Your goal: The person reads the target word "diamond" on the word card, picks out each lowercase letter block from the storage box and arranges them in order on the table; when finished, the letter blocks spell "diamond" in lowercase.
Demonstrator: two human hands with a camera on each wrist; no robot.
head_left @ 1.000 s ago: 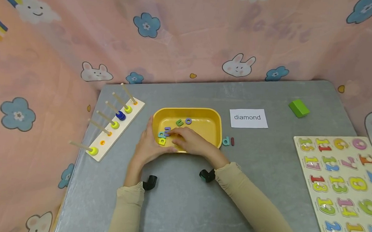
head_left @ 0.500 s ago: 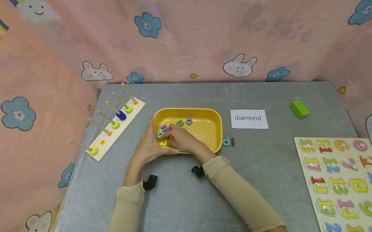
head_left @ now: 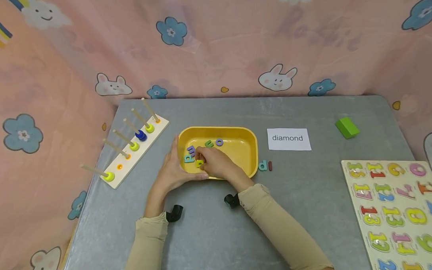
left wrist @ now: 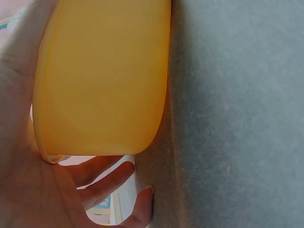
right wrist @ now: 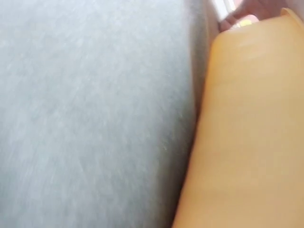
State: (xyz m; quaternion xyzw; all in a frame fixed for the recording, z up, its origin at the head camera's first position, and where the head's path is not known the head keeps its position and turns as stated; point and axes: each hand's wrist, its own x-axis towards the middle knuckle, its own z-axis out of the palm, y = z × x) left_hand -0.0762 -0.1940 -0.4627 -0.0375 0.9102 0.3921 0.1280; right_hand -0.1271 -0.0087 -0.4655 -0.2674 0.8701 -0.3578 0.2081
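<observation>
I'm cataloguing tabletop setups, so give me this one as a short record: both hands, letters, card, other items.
Left hand: against the near left corner of the yellow tray
Right hand: reaching into the tray, fingers at a yellow letter; whether they pinch it is unclear
Other letters in tray: purple m, teal a, green letter, purple o
Letters outside: teal d and red letter, right of the tray
Card: white card reading "diamond"
Other items: green block, number board, peg board

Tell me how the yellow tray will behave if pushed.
The yellow tray likely keeps its shape, given its smooth moulded walls. Its low, broad form suggests sliding rather than tipping. The loose letters inside would probably shift.
</observation>
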